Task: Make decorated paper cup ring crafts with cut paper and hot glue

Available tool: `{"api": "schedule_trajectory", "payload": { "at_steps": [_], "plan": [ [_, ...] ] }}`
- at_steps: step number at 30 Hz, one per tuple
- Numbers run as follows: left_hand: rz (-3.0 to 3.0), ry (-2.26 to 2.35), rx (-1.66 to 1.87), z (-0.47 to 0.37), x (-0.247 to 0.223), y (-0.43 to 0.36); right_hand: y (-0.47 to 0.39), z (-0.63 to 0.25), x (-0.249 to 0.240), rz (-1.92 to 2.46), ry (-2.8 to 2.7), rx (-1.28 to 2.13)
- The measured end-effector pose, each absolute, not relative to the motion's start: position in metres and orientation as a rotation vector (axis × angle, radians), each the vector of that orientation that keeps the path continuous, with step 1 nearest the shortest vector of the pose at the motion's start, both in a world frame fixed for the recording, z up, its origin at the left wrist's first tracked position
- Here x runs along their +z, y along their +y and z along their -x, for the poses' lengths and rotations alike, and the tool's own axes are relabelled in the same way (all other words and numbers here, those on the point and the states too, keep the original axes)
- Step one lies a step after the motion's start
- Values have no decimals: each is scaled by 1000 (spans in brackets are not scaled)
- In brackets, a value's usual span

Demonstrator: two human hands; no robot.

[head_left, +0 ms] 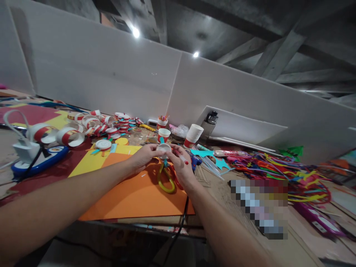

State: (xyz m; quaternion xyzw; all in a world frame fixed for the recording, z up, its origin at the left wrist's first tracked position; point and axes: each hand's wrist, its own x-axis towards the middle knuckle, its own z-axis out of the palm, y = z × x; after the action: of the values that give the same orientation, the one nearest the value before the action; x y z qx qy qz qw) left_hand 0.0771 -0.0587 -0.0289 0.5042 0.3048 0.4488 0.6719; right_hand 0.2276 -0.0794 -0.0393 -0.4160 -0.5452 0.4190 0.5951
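Observation:
My left hand [142,158] and my right hand [181,167] meet over the orange sheet, both closed on the rim of a cut-down paper cup base [164,148]. This piece is small, round and whitish, with a teal paper strip [162,140] sticking up at its far side and more teal below. A white stick-like thing with a red end [185,162] lies across my right fingers; I cannot tell what it is. Just below the hands are scissors with a yellow handle [166,183] on the orange paper [133,200]; my right hand partly hides their red handle.
Behind the hands stand a paper cup [164,135] and a stack of cups [194,135]. Curled cup rings [69,136] lie left, near a blue-edged power strip [41,161]. To the right are teal scraps [221,163], pipe cleaners [278,170] and a dark bottle [209,126].

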Motion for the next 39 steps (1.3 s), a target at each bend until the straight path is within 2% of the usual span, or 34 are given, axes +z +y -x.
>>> {"api": "schedule_trajectory", "payload": {
  "at_steps": [39],
  "plan": [
    [-1131, 535, 1019, -77, -34, -55, -85, -221, -37, 885, -1200, 1012]
  ]
}}
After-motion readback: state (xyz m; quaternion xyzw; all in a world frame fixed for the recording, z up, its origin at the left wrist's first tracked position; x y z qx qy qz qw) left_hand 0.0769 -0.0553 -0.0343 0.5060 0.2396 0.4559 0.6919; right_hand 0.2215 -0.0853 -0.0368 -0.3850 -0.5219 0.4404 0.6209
